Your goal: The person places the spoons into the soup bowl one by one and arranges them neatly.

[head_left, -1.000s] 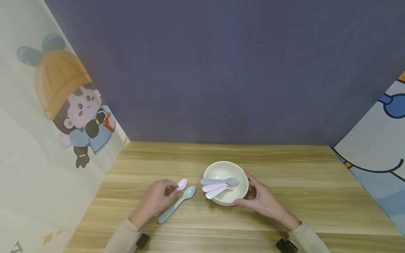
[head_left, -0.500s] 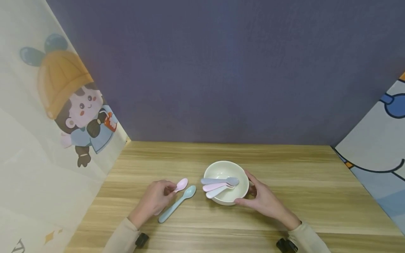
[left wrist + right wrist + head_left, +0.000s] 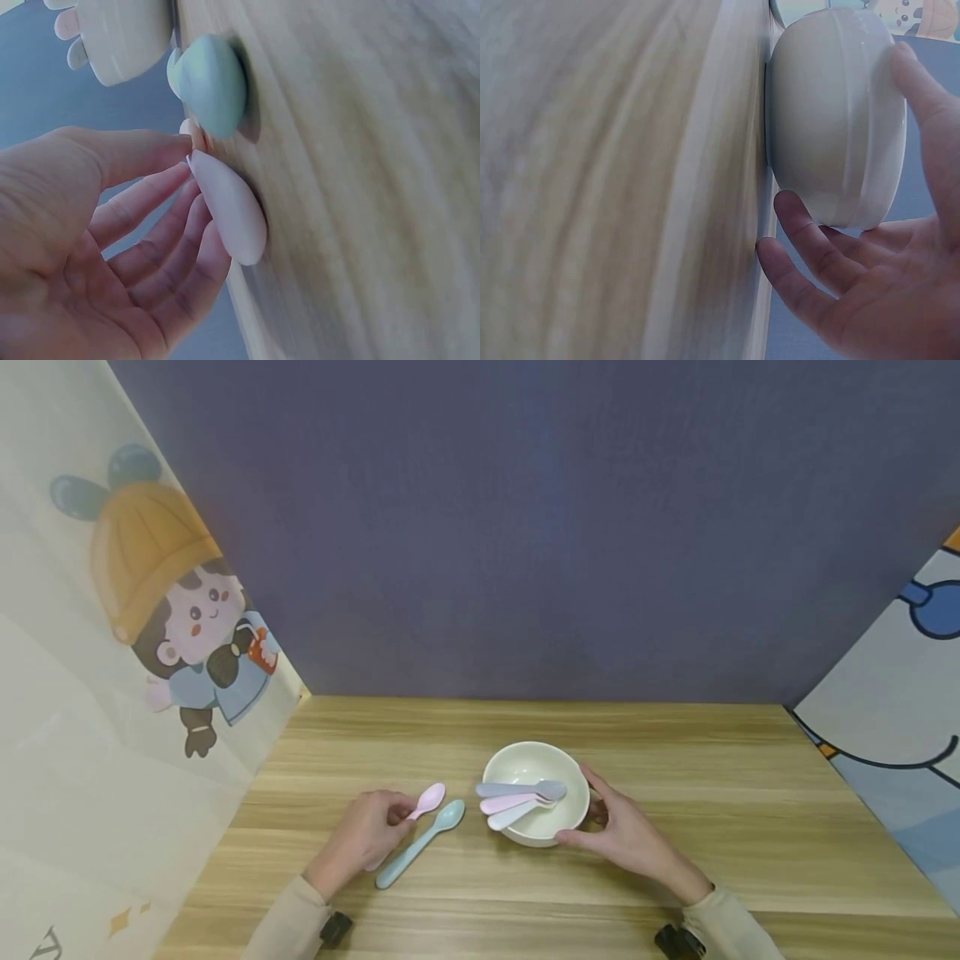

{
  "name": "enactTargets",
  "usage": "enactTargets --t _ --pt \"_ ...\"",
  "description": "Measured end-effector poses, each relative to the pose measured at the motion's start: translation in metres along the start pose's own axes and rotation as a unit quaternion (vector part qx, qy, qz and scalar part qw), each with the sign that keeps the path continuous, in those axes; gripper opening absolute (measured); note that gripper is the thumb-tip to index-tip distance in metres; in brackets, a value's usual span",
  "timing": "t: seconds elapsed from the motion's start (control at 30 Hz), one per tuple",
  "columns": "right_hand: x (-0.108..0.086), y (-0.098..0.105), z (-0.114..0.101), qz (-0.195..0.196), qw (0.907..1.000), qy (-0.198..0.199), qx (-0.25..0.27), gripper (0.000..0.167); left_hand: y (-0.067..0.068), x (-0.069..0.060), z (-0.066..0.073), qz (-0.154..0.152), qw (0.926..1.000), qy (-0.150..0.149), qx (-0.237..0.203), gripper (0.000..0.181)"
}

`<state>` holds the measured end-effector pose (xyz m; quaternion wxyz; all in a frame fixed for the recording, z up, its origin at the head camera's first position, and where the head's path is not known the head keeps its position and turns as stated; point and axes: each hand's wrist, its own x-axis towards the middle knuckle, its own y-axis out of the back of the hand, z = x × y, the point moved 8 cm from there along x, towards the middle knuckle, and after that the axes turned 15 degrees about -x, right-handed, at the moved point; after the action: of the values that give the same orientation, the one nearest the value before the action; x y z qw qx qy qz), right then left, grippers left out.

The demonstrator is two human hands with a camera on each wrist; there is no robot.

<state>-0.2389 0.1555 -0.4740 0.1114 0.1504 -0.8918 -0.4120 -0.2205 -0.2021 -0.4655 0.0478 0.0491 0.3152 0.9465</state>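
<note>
My left hand pinches a pink spoon between thumb and index finger. In the left wrist view the pink spoon's thick handle runs along the inside of the fingers, close to the tabletop. To its right lies a green spoon on the table, apart from the hand. My right hand holds a cream bowl by its right side, thumb at the near rim and fingers round the far side. Inside the bowl lean a grey-purple spoon, a second pink spoon and a pale blue-white spoon, handles over the left rim.
The wood-grain table ends at a dark blue panel behind. Cartoon-printed walls stand at both sides, the left wall and the right wall.
My left hand has shifted very slightly along the pink spoon, and a little more of the spoon's neck shows. The bowl and right hand stay where they were.
</note>
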Motion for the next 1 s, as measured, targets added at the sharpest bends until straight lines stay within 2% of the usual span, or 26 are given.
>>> enactTargets --t 0.23,0.53,1.0 --pt "-0.0002 0.0009 -0.0005 0.001 1.0 -0.002 -0.005 0.119 -0.0004 -0.0001 -0.0005 -0.001 1.0 0.0 0.008 0.02" --pt "-0.0005 0.0007 -0.0008 0.0 0.9999 -0.001 -0.012 0.119 0.0001 -0.0017 -0.0011 -0.013 0.9999 -0.007 -0.007 0.021" --pt "-0.0012 0.0015 -0.0002 0.003 0.9997 -0.002 -0.026 0.119 -0.0007 -0.0006 -0.0033 -0.017 0.9998 -0.002 0.01 0.016"
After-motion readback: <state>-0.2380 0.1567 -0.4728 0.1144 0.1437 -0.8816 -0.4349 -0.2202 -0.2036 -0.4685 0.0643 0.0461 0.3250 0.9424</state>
